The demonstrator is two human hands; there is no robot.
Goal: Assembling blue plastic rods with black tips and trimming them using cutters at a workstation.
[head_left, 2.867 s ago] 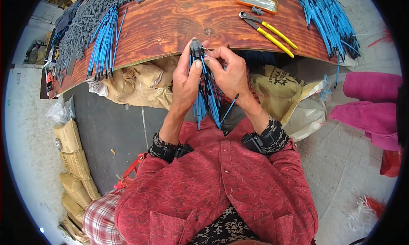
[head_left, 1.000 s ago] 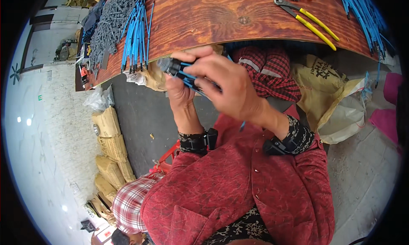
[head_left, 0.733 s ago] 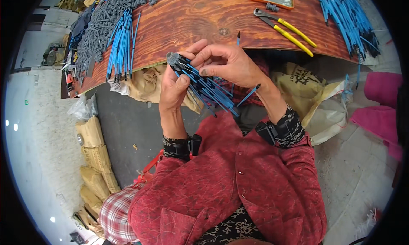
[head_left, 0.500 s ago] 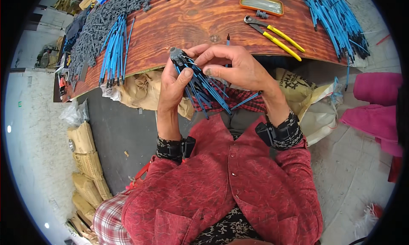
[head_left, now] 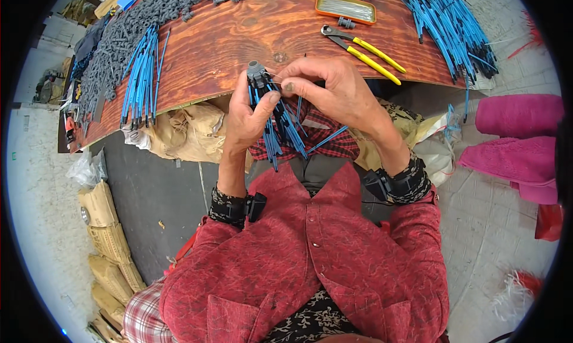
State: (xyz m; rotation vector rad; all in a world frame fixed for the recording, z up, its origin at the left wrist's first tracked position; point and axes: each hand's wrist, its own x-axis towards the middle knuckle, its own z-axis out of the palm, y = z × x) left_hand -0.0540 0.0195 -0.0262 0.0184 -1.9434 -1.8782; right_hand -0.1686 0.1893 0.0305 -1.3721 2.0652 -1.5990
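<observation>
Tipped closer to upright since half a second ago, the bundle of blue rods (head_left: pixel 283 131) is now hanging at the near edge of the wooden table (head_left: pixel 227 44), its grey cap (head_left: pixel 257 72) pointing up. The left hand (head_left: pixel 252 115) is clasping the bundle just below the cap, thumb lying across it. The right hand (head_left: pixel 343 98) is pinching a fine pale strand (head_left: pixel 276 77) beside the cap; its far end is too small to make out. Crumpled brown paper (head_left: pixel 185 131) is bulging under the table's near edge, on the left. Yellow-handled pliers (head_left: pixel 376 54) are lying on the table's right half, a small grey fitting (head_left: pixel 345 22) and an orange-rimmed tray (head_left: pixel 374 16) resting behind them. Loose blue rods (head_left: pixel 141 74) are overhanging the table's near edge at left, with another pile (head_left: pixel 447 32) at right, and a heap of grey fittings (head_left: pixel 128 53) is spreading along its far left.
</observation>
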